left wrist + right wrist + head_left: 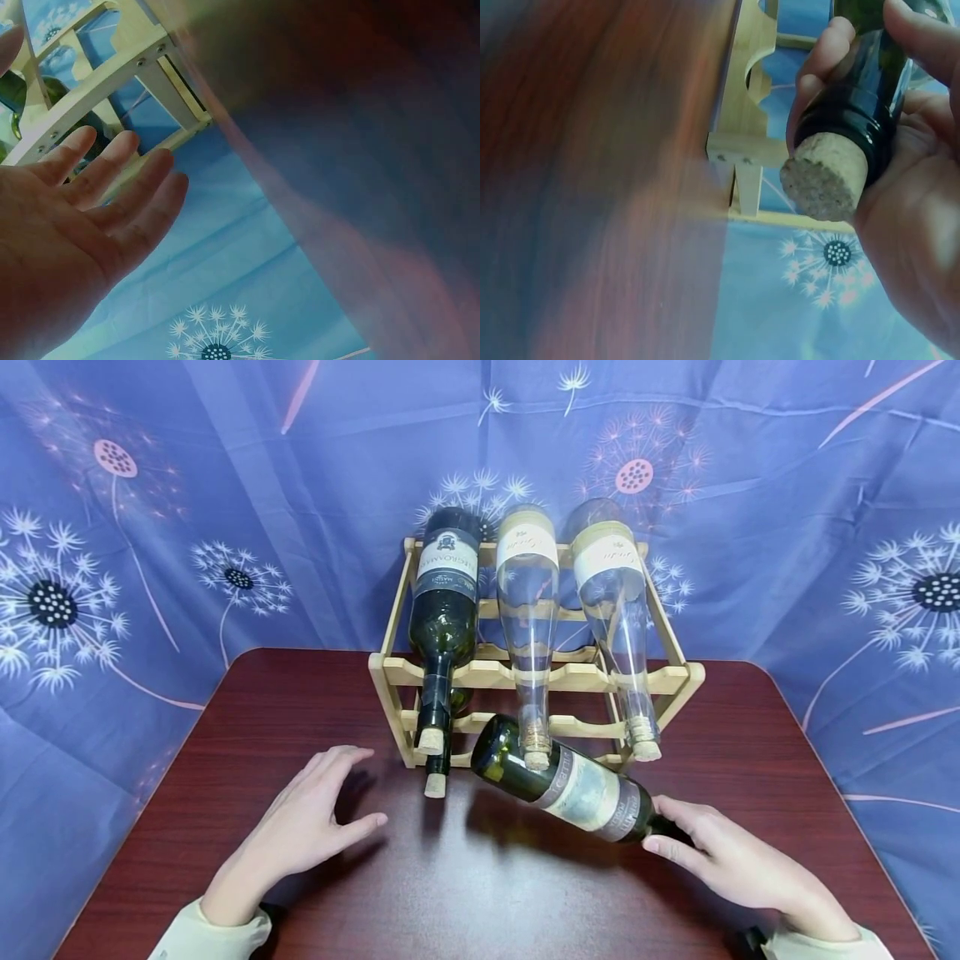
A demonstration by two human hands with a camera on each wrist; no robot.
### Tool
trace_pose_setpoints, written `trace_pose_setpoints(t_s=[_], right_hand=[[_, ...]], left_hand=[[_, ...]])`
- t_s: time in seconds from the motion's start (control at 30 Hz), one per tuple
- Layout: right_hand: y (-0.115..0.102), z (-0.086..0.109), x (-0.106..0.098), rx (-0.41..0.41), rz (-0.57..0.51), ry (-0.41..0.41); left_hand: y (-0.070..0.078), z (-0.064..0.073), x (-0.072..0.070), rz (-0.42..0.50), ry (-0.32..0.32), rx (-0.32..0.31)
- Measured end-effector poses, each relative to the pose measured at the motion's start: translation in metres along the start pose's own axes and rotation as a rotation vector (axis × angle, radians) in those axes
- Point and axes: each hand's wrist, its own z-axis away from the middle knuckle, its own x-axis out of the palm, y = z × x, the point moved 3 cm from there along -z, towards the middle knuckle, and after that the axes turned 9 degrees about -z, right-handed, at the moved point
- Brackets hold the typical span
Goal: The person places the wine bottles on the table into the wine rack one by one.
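Note:
My right hand (723,852) grips a dark green wine bottle (588,789) by its neck. The bottle slants across the front of the wooden wine rack (487,675), its base toward the rack's lower middle. In the right wrist view, the fingers and thumb wrap the neck, and the cork (825,178) points toward the camera. My left hand (303,818) holds nothing, its fingers spread and slightly bent, left of the rack. In the left wrist view its palm and fingers show beside the rack's end.
On the rack's top tier lie a dark bottle (445,610) and two clear bottles, one in the middle (528,602) and one at right (618,618). Another corked bottle (437,768) lies lower left. A patterned blue cloth (337,485) hangs behind the reddish table (285,710).

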Motion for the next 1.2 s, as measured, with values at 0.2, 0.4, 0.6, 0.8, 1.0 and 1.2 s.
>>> trace_pose_setpoints(t_s=[0.2, 0.4, 0.6, 0.8, 1.0, 1.2], right_hand=[[-0.005, 0.0, 0.004, 0.007, -0.067, -0.012], [-0.009, 0.0, 0.006, 0.031, -0.107, -0.013], [-0.014, 0.0, 0.009, 0.078, -0.126, 0.003], [-0.019, 0.0, 0.015, 0.105, -0.154, 0.025], [-0.021, 0.0, 0.024, 0.1, -0.257, 0.033], [-0.021, 0.001, 0.029, 0.137, -0.282, 0.033]], left_hand=[[-0.005, 0.0, 0.0, 0.003, 0.02, -0.005], [-0.009, 0.0, 0.0, -0.001, 0.023, -0.023], [-0.011, 0.001, 0.0, -0.007, 0.034, -0.029], [-0.011, 0.0, -0.001, -0.01, 0.037, -0.031], [-0.013, -0.001, -0.001, -0.014, 0.037, -0.031], [-0.014, -0.002, -0.002, -0.024, 0.041, -0.033]])
